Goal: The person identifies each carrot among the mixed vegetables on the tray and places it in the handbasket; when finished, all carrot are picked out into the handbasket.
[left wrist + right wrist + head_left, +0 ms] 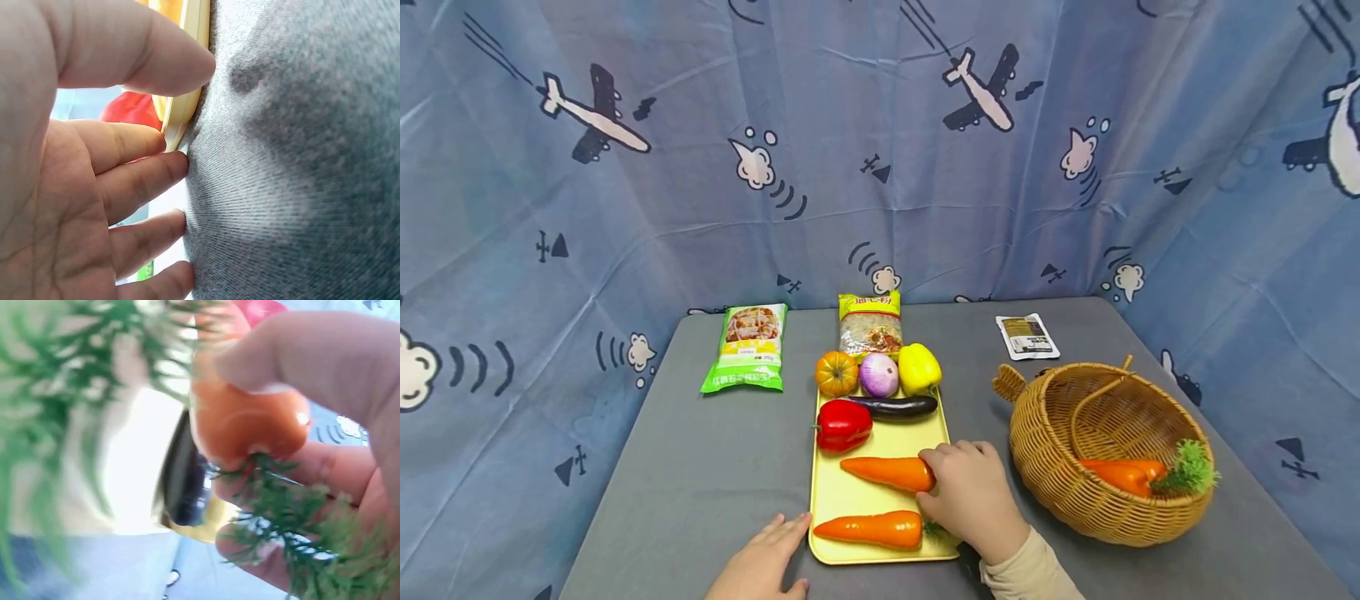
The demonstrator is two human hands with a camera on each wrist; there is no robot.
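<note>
My right hand (967,492) grips a carrot (887,472) by its thick, leafy end, over the yellow tray (842,492). In the right wrist view the thumb and fingers close round this orange carrot (244,422), its green leaves hanging toward the palm. Nearer the tray's front edge lies a second carrot (872,529). My left hand (765,560) rests at the tray's front left corner, fingers straight, fingertips at the rim. On the tray farther back are a red bell pepper (844,426), an eggplant (898,407), a small pumpkin (837,373), a purple onion (878,375) and a yellow bell pepper (919,370).
A wicker basket (1037,450) with a carrot (1123,475) inside stands to the right. Behind the tray lies a yellow food packet (870,323). A green packet (747,346) is at the back left, a small white pouch (1027,337) at the back right.
</note>
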